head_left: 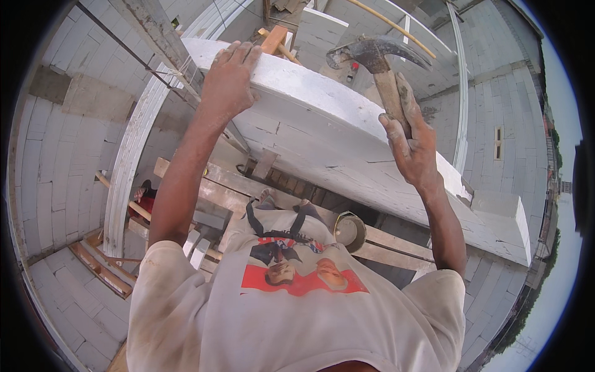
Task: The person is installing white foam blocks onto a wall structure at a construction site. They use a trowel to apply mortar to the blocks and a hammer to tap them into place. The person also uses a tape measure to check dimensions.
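Observation:
My right hand (415,142) is closed around the wooden handle of a claw hammer (375,57), its dusty metal head held up above the wall top. Beneath it runs a white block wall (310,88), its top rough and powdery. My left hand (230,79) lies over the top of this wall at its left end, fingers stretched and thumb apart, holding nothing. A grey upright post (155,37) stands beside my left wrist.
Below me are wooden scaffold planks (396,248) with a bucket (350,232) on them. A lone white block end (503,217) juts up at the right. Behind the wall lie a wooden piece (274,39) and a long pole (396,28). Someone's red clothing (144,201) shows at lower left.

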### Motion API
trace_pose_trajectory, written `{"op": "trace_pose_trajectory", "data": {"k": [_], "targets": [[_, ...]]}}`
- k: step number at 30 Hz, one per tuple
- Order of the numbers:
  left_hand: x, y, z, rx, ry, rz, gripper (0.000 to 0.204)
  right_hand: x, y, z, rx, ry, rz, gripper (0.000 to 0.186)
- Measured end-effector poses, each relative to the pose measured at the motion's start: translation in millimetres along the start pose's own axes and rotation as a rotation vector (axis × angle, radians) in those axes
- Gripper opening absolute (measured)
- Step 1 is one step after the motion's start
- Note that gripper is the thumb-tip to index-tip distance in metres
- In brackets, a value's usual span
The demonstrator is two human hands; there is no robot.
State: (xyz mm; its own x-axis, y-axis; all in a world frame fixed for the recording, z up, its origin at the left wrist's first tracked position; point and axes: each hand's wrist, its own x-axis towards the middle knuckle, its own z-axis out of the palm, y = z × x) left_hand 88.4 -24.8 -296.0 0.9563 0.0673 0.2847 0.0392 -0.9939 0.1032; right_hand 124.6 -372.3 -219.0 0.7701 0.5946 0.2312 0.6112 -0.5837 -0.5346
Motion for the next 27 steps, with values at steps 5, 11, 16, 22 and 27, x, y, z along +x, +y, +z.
{"op": "trace_pose_trajectory", "data": {"k": [5, 11, 16, 22, 27], "targets": [[1.4, 1.2, -2.2, -0.005, -0.001, -0.007, 0.092, -26.0, 11.2, -52.7, -0.347, -0.28, 0.152, 0.055], [-0.3, 6.2, -7.6, -0.01, -0.014, -0.015, 0.093, -72.2, 30.6, -46.1, -0.208, -0.068, 0.143, 0.053], [-0.6, 2.3, -6.0, -0.015, -0.039, -0.024, 0.095, -81.0, 35.0, -56.0, -0.099, 0.075, 0.093, 0.053], [1.3, 4.1, -9.8, 0.008, -0.097, -0.033, 0.099, -81.7, 41.7, -50.8, -0.365, -0.158, 0.185, 0.061], [4.9, 29.2, -7.0, 0.094, -0.122, 0.075, 0.106, -86.0, 50.5, -45.9, -0.368, -0.121, 0.169, 0.062]]}}
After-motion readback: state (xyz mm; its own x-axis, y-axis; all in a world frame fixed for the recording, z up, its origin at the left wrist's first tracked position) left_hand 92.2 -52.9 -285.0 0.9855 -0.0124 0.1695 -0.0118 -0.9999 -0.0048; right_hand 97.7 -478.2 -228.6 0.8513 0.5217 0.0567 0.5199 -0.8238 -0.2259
